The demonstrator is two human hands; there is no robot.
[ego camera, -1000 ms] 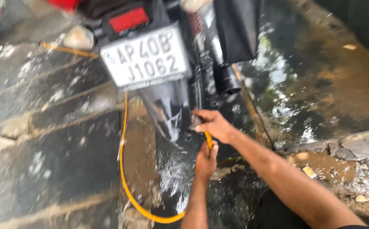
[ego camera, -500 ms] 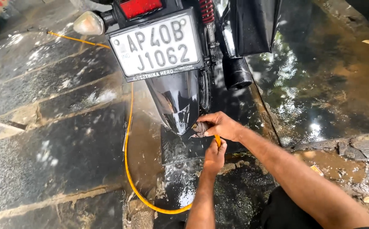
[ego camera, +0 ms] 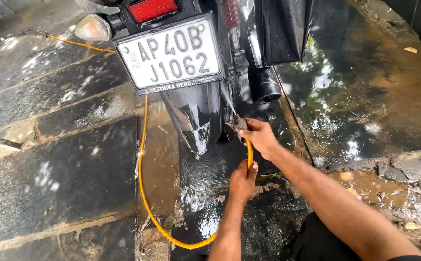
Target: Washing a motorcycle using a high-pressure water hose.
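In the head view, my right hand (ego camera: 259, 137) grips the nozzle end of a thin orange hose (ego camera: 145, 193), and water jets up and to the left from it beside the black rear mudguard (ego camera: 196, 118) of a motorcycle. Just below it, my left hand (ego camera: 243, 181) is closed around the same hose. From my hands the hose loops down and left, then runs up the wet paving past the white number plate (ego camera: 172, 53). Behind the mudguard sits the rear tyre, mostly hidden.
The motorcycle's black exhaust pipe (ego camera: 263, 84) and a red shock spring (ego camera: 230, 14) sit right of the plate, with a turn signal (ego camera: 92, 29) at its left. Wet stone slabs (ego camera: 51, 159) lie left, a muddy puddled floor (ego camera: 365, 92) right, broken kerb (ego camera: 404, 169) nearby.
My view has moved closer to the motorcycle's rear. Both hands have stayed on the hose end, shifting slightly up beside the mudguard, with water still spraying.
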